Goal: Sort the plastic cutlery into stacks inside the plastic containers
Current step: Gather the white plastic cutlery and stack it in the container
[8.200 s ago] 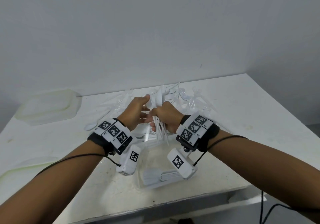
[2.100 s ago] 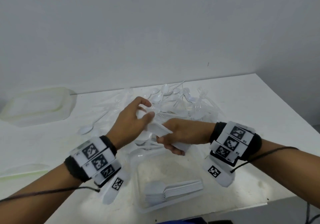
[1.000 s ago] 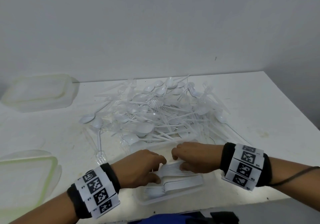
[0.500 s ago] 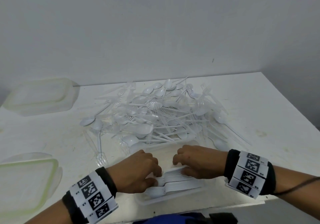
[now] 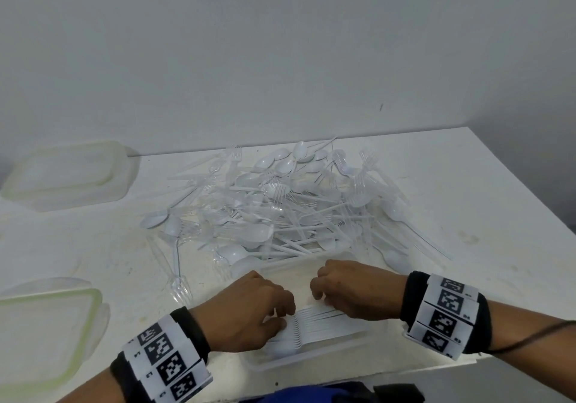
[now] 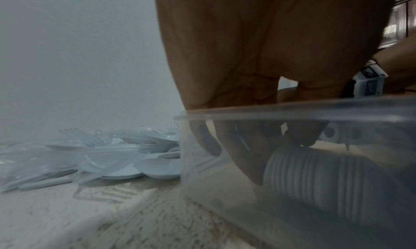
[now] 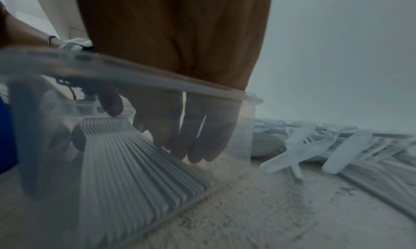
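A clear plastic container [image 5: 311, 359] stands at the table's near edge. Inside it lies a stack of white forks [image 5: 327, 327], on its side with handles pointing right. My left hand [image 5: 280, 318] reaches down into the container and grips the head end of the stack, thumb [image 6: 301, 137] on one side and fingers [image 6: 245, 156] on the other. My right hand [image 5: 321, 293] holds the handle part, its thumb [image 7: 110, 107] on the stack [image 7: 135, 164] and its fingers [image 7: 195, 146] down the far side. A big loose pile of white and clear cutlery [image 5: 280, 209] lies just behind the container.
One clear lid or container [image 5: 68, 175] sits at the far left by the wall. A green-rimmed lid [image 5: 43, 324] lies at the near left. Stray forks [image 5: 179, 284] lie left of the container. The table edge [image 5: 498, 184] runs along the right.
Both hands brought a bundle of forks down from the pile into the container onto the forks there. In the last half second they stay on the stack, which now looks more even.
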A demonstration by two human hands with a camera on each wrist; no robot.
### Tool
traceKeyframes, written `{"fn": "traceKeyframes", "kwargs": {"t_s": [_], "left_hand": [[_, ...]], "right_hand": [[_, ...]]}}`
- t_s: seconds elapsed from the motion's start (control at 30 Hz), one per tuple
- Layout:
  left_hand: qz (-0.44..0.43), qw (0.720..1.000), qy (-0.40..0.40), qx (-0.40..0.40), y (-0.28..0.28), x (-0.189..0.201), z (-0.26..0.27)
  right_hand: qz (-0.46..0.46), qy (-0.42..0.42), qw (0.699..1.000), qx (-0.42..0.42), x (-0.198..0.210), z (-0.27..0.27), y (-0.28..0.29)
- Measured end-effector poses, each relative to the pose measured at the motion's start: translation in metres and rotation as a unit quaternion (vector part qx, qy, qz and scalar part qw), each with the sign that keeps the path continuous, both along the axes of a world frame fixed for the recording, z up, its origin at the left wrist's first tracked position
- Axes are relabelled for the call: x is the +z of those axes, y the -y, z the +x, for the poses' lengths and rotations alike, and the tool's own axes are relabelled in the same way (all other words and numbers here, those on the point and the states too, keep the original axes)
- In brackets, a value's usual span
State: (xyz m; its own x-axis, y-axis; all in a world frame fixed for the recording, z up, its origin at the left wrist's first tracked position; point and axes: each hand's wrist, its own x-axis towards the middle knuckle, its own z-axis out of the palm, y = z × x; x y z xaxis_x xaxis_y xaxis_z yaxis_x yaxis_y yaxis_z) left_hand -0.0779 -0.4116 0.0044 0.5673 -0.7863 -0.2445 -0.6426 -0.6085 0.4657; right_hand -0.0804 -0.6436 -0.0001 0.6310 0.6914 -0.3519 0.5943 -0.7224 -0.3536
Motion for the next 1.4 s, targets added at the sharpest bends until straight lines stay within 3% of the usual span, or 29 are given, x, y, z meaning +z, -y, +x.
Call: {"fn": "traceKeyframes", "kwargs": {"t_s": [0.6,0.9,1.03,1.2,1.3,1.4], "left_hand": [[0.023,1.0,-0.019,-0.003,0.005,0.008,-0.001],[-0.01,0.999,-0.033,-0.004,0.003,0.008,0.003],[-0.05,0.998,-0.028,0.015,-0.001,0.009,0.004],[-0.126,0.99,-0.012,0.068,-0.01,0.015,0.004],[-0.171,0.978,-0.022,0.114,-0.021,0.021,0.008],[-0.207,0.964,-0.016,0.167,-0.032,0.03,0.017]], "right_hand": [[0.02,-0.017,1.0,0.015,0.0,0.002,0.0],[0.132,-0.022,0.991,-0.028,0.035,0.009,0.004],[0.147,0.012,0.983,-0.107,0.045,0.026,0.023],[0.067,0.112,0.937,-0.323,0.029,0.059,0.085],[-0.032,0.086,0.915,-0.393,0.017,0.066,0.122],[-0.129,0.032,0.905,-0.404,0.005,0.065,0.141]]}}
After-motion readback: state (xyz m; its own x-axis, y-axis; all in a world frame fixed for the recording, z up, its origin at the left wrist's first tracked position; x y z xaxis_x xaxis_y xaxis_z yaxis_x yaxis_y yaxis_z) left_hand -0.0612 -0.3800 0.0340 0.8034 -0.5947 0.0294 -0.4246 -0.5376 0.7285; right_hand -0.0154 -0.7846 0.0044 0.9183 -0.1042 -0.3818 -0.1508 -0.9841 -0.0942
